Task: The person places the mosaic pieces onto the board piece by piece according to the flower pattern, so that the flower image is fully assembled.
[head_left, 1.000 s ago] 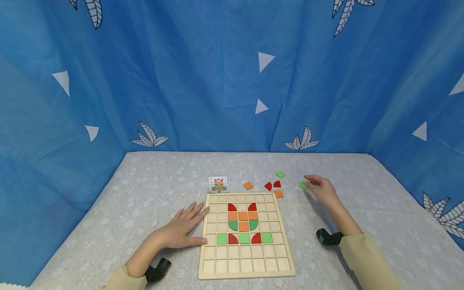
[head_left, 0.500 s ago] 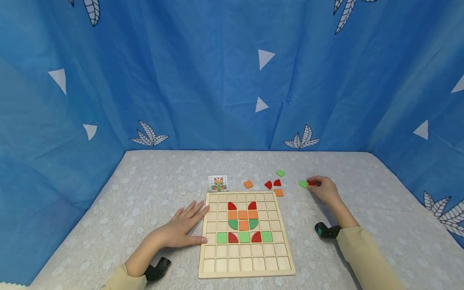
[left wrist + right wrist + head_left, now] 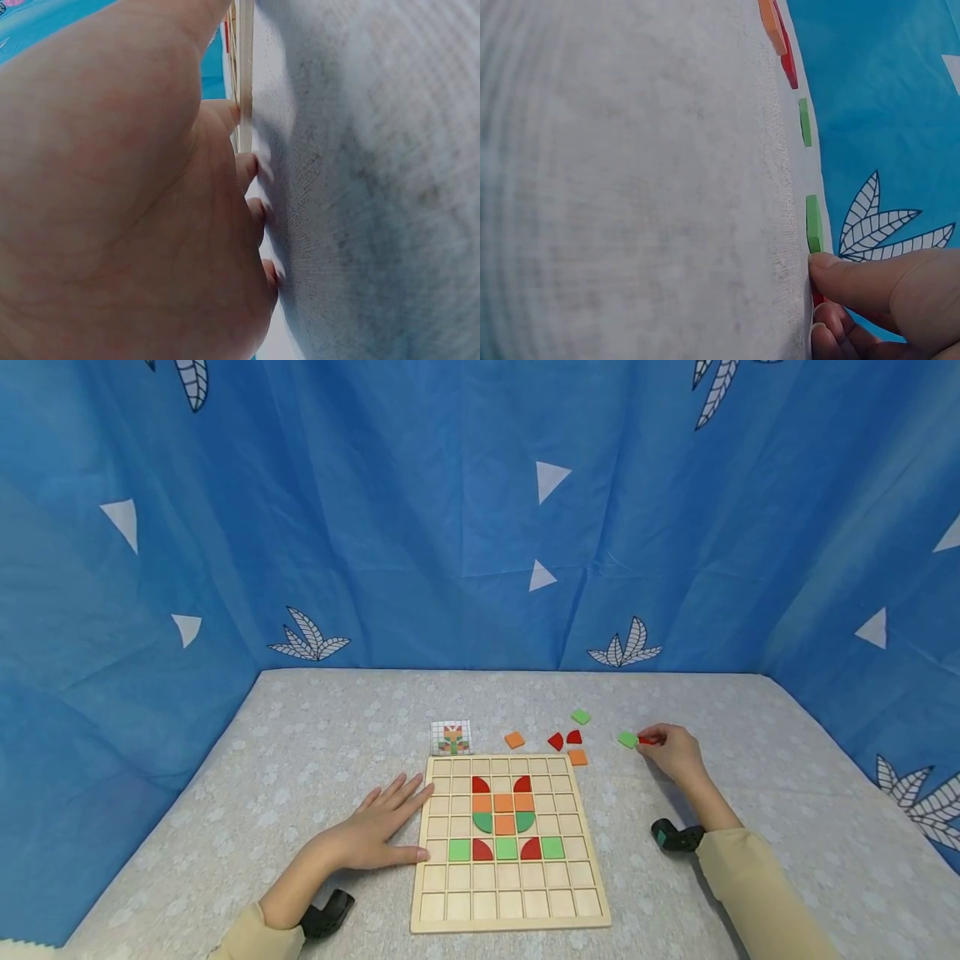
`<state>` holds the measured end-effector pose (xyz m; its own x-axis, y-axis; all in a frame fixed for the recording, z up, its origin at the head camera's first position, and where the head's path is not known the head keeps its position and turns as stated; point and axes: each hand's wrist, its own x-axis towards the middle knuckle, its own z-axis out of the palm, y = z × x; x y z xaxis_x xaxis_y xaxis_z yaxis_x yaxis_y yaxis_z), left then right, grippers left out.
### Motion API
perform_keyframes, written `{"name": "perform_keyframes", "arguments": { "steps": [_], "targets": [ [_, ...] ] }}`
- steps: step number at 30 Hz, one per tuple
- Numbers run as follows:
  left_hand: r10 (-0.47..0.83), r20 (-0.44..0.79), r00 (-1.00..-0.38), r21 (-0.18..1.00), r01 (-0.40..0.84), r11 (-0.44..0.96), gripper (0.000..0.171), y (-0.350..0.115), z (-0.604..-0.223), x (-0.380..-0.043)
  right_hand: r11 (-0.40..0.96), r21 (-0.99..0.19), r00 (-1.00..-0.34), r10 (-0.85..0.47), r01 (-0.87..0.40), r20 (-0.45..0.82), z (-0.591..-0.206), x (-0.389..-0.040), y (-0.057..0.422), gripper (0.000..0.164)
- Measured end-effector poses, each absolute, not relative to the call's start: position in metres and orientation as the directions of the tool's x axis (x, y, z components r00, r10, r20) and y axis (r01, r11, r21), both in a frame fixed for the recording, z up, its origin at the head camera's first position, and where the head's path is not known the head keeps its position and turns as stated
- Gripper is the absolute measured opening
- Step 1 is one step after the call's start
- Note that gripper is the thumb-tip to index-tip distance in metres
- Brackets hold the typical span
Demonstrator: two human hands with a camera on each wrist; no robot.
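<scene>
A wooden grid board (image 3: 510, 902) lies on the table, with red quarter-circle, orange square, light green square and dark green quarter-circle pieces set in its cells. My left hand (image 3: 378, 835) lies spread along its left side, thumb and fingertips at the rim. In the left wrist view, the palm (image 3: 135, 195) hides most of the board. To the board's right and beyond it, my right hand (image 3: 675, 753) pinches a red piece (image 3: 648, 741) between thumb and fingers, low at the tabletop. A light green square (image 3: 628, 740) lies right beside those fingertips. The fingers largely cover the red piece.
A small pattern card (image 3: 451, 738) lies behind the board. Loose pieces lie near its back right: an orange square (image 3: 514, 740), another orange square (image 3: 577, 757), two red quarter-circles (image 3: 556, 741) and a light green square (image 3: 581, 717). A blue curtain (image 3: 465, 527) surrounds the table.
My right hand has moved slightly right, from beside the green square to a red piece that it now pinches. The left hand stays at the board.
</scene>
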<state>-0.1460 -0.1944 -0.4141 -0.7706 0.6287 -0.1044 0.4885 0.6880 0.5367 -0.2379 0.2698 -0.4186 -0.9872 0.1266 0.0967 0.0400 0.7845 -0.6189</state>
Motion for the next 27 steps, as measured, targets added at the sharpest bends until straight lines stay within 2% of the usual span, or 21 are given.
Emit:
{"name": "perform_keyframes", "arguments": {
  "steps": [9, 18, 27],
  "targets": [
    [0.630, -0.104, -0.770, 0.540, 0.488, 0.686, 0.087, -0.1941, -0.4128, -0.1458, 0.800, -0.599, -0.979, 0.151, 0.037, 0.140, -0.4190, -0.2352, 0.2688, 0.019],
    [0.630, -0.122, -0.767, 0.536, 0.484, 0.692, 0.087, -0.1934, -0.4093, -0.1454, 0.805, -0.593, -0.978, 0.123, -0.003, 0.171, -0.4204, -0.2338, 0.2702, 0.020],
    [0.636, -0.082, -0.767, 0.545, 0.500, 0.673, 0.086, -0.1939, -0.4146, -0.1451, 0.811, -0.583, -0.974, 0.091, -0.048, 0.208, -0.4262, -0.2323, 0.2761, 0.021]
  ]
}}
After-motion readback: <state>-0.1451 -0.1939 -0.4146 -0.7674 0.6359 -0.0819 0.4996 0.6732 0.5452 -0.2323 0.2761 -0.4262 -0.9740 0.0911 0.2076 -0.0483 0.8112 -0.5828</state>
